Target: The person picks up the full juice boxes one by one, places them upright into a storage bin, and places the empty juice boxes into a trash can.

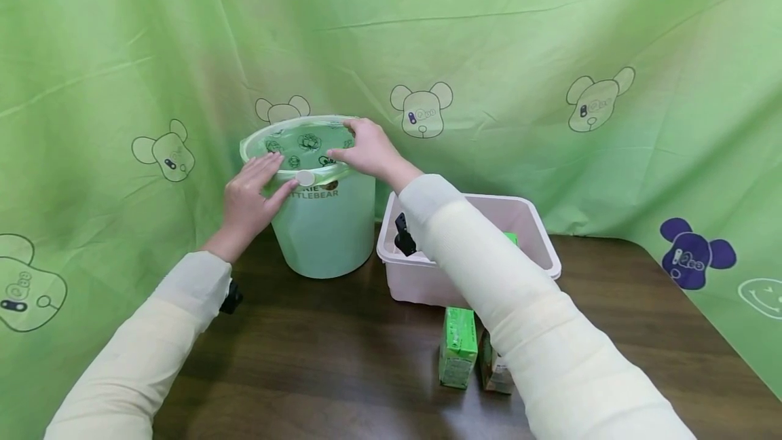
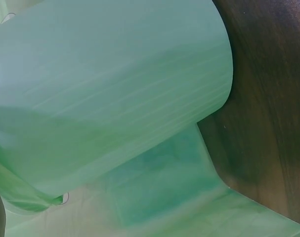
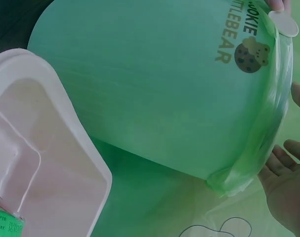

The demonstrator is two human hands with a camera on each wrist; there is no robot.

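Note:
A pale green trash can [image 1: 324, 236] stands at the back left of the table, lettering and a cookie-bear print on its front. A thin green trash bag [image 3: 268, 128] lines it and folds over the rim; dark line drawings show inside. My left hand [image 1: 249, 195] rests at the rim's left front, fingers extended over the edge, thumb beside a round white tab [image 1: 305, 178]. At the right side of the rim, my right hand [image 1: 371, 151] has its fingers spread, fingertips right at the bagged edge and thumb apart over the opening.
Right of the can is a pale pink plastic bin [image 1: 544, 243] with a green item [image 3: 6, 224] inside. A green drink carton [image 1: 459, 348] and a brown carton [image 1: 496, 367] stand before it, partly behind my right sleeve. A green printed curtain [image 1: 489, 32] hangs behind.

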